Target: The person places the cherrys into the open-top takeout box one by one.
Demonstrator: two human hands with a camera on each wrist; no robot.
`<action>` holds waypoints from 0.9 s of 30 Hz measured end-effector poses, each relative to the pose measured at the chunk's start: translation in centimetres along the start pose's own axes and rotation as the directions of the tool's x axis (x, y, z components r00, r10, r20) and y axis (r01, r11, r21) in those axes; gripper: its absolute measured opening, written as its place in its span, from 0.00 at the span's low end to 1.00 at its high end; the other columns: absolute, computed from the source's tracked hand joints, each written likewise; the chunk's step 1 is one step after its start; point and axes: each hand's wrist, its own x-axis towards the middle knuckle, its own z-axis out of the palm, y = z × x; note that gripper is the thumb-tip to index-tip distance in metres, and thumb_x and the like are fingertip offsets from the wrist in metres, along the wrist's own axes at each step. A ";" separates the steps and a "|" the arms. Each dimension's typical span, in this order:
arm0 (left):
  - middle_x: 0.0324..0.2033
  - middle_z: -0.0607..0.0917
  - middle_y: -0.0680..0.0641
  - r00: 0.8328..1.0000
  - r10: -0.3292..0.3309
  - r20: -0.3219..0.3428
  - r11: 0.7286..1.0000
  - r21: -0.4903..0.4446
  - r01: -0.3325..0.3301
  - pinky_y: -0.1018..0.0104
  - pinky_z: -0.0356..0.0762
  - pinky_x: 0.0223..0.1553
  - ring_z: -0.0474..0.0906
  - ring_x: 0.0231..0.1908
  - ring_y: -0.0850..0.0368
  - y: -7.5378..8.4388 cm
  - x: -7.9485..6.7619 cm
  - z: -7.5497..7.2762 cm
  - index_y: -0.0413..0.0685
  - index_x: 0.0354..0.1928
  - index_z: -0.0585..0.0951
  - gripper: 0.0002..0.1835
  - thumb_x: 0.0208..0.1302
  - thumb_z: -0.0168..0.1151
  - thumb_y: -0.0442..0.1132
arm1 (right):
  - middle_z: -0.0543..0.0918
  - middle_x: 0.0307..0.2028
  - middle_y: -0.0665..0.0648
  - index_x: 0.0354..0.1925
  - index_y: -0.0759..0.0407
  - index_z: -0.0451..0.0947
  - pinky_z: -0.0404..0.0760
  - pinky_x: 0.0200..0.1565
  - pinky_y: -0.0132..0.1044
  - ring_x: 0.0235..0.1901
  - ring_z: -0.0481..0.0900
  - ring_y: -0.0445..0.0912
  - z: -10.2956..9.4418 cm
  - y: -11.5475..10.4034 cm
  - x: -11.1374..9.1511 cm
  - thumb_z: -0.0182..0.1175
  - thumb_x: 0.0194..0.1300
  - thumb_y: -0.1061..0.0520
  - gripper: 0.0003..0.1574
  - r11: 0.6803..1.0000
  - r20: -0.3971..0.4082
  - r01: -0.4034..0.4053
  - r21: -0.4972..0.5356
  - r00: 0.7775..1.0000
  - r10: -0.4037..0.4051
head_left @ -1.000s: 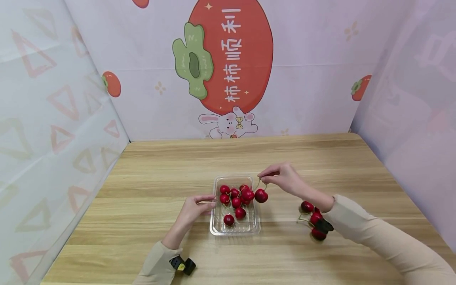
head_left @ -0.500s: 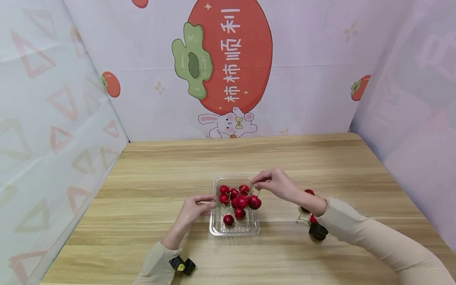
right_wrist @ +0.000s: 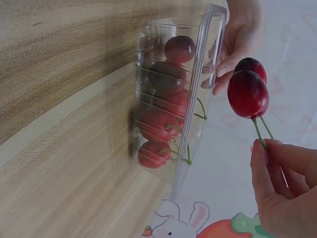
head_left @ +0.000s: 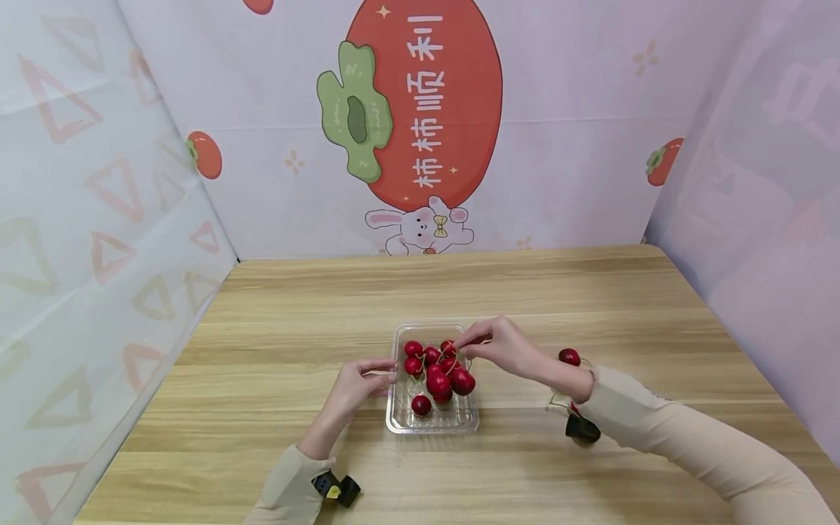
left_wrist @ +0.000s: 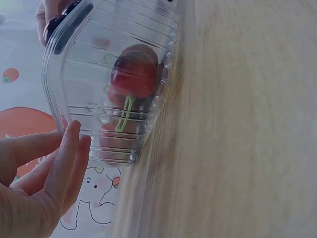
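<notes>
Pinching two slender green stems (right_wrist: 258,130) between thumb and fingertips, the right hand (head_left: 502,346) holds a pair of dark red cherries (right_wrist: 247,94) over the clear plastic tray (head_left: 433,431). Gripping by the stems probably spares the fruit any squeeze and leaves the round ends free, clear of the fingers. In the right wrist view the pair hangs apart from the tray's rim, on its uncovered side.

The left hand (head_left: 354,390) has its fingers extended against the tray's left edge, touching without wrapping round it; that light contact likely serves to steady a thin, light container that could slide on the smooth wooden table (head_left: 295,306). The two hands are apart, on opposite sides of the tray.

Inside, a cluster of cherries (head_left: 413,350) rests on the ribbed base, some with stems poking up. Further right on the table lie loose cherries (head_left: 569,356), near the right forearm, perhaps kept within easy reach; the black wrist camera (head_left: 582,429) partly hides them, so their number is unclear.
</notes>
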 end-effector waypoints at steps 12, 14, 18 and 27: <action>0.42 0.80 0.35 1.000 -0.005 -0.006 1.000 0.006 0.005 0.61 0.81 0.36 0.80 0.36 0.52 -0.1 0.1 -0.1 0.29 0.45 0.77 0.17 0.50 0.62 0.28 | 0.82 0.33 0.63 0.35 0.71 0.80 0.81 0.34 0.29 0.31 0.79 0.45 0.9 0.2 -0.1 0.57 0.55 0.68 0.08 0.999 0.065 -0.027 0.034 0.998 0.025; 0.42 0.80 0.35 1.000 -0.005 -0.004 1.000 0.004 0.005 0.61 0.81 0.36 0.80 0.36 0.52 -0.1 0.1 0.0 0.29 0.45 0.76 0.17 0.51 0.62 0.28 | 0.82 0.33 0.62 0.35 0.71 0.80 0.81 0.34 0.29 0.31 0.79 0.45 1.0 0.3 -0.1 0.57 0.55 0.68 0.08 0.999 0.068 -0.028 0.029 0.997 0.026; 0.43 0.79 0.35 1.000 -0.007 -0.002 1.000 0.003 0.007 0.60 0.81 0.36 0.80 0.36 0.52 0.0 0.0 0.0 0.29 0.46 0.76 0.18 0.51 0.62 0.28 | 0.82 0.32 0.60 0.34 0.70 0.80 0.80 0.34 0.28 0.31 0.78 0.42 1.3 0.3 -0.1 0.58 0.55 0.68 0.07 0.999 0.076 -0.027 0.020 0.997 0.025; 0.42 0.79 0.35 1.000 -0.006 0.003 1.000 -0.001 0.006 0.60 0.81 0.37 0.80 0.36 0.51 -0.1 0.1 -0.1 0.29 0.45 0.76 0.17 0.51 0.62 0.28 | 0.83 0.32 0.59 0.33 0.69 0.81 0.80 0.33 0.27 0.31 0.78 0.40 1.7 0.7 -0.3 0.58 0.55 0.67 0.07 1.000 0.115 0.011 0.007 0.993 -0.012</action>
